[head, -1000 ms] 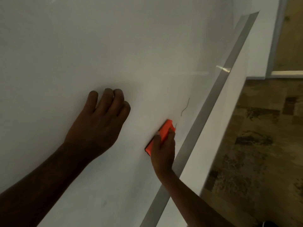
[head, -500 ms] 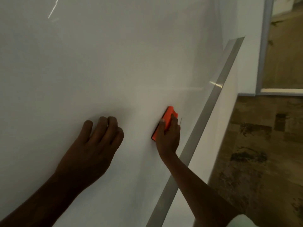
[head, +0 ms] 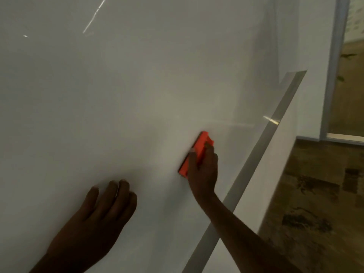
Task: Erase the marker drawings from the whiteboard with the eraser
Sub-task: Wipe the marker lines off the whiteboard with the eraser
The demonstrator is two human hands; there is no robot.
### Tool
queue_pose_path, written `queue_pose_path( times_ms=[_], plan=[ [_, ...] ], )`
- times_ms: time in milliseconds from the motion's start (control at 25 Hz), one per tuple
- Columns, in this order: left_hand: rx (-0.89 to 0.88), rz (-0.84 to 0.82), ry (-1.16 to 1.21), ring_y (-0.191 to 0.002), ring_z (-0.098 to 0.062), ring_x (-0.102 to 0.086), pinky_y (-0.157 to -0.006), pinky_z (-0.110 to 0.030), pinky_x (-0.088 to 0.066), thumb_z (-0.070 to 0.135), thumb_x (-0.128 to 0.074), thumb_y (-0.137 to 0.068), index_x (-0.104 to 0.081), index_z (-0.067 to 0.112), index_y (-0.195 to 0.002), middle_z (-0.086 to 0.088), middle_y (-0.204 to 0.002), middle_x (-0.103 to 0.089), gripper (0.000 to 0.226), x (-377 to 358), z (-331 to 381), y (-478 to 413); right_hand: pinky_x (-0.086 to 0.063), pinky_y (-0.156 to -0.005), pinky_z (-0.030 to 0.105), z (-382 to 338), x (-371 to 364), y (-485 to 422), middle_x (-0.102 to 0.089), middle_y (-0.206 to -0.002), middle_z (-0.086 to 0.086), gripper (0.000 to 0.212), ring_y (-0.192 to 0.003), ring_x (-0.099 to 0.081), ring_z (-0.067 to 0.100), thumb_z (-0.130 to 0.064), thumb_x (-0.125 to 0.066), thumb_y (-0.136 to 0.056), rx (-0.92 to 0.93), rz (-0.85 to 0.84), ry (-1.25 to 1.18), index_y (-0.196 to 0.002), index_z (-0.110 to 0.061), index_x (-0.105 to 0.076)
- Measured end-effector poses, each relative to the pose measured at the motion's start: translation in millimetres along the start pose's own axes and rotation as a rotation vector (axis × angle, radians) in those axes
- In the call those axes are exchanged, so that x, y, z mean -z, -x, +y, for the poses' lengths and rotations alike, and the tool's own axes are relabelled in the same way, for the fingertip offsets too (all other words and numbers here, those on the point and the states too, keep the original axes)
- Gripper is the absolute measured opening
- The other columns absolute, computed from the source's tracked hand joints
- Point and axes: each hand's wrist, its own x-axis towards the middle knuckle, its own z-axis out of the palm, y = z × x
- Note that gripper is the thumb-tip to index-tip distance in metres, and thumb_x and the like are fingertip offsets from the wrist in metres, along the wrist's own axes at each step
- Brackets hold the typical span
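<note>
The whiteboard (head: 128, 85) fills most of the view, glossy and tilted, with no marker line visible on it. An orange eraser (head: 199, 149) lies flat against the board right of centre. My right hand (head: 203, 170) grips the eraser from below, fingers wrapped over its lower half. My left hand (head: 98, 219) rests against the board lower left, fingers loosely curled, holding nothing.
A grey metal frame strip (head: 256, 168) runs diagonally along the board's right edge. Beyond it is a white wall (head: 313, 75), a pale door or window frame (head: 332, 66), and a mottled brown floor (head: 315, 203) at the lower right.
My right hand slid the eraser up along the board, over the thin dark squiggle seen a second ago; that line no longer shows. My left hand sits lower in the frame.
</note>
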Motion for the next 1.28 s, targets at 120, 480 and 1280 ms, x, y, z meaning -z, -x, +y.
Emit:
queue_pose_path(
  times_ms=[120,480,1280],
  plan=[
    [0.026,0.019,-0.018,-0.118,-0.041,-0.049,-0.095,-0.056,-0.037,0.018,-0.038,-0.096,-0.056,0.005,-0.124,-0.023,-0.135,-0.05,0.035,0,5,-2,-0.047,-0.071,0.028,6,7,25,-0.054,-0.11,0.005,0.059,-0.09,-0.058,0.018,-0.055,-0.04,-0.095,0.221,-0.129,0.046,-0.136,-0.014,-0.05],
    [0.156,0.033,-0.159,-0.122,-0.028,-0.048,-0.104,-0.051,-0.034,0.027,-0.045,-0.092,-0.054,0.019,-0.131,-0.009,-0.137,-0.049,0.04,48,-67,12,-0.039,-0.1,0.065,133,-49,-71,-0.046,-0.135,0.026,0.108,-0.113,-0.051,0.048,-0.091,-0.032,-0.066,-0.323,-0.133,0.119,-0.143,-0.015,-0.034],
    [0.952,0.178,-0.309,-0.132,-0.034,-0.046,-0.114,-0.049,-0.027,0.041,-0.03,-0.102,-0.049,0.013,-0.142,-0.014,-0.148,-0.045,0.052,135,-163,161,-0.05,-0.075,0.047,-568,-41,42,-0.053,-0.108,0.022,0.05,-0.089,-0.052,0.041,-0.04,-0.058,-0.084,1.39,-0.061,-0.232,-0.132,-0.03,-0.056]
  ],
)
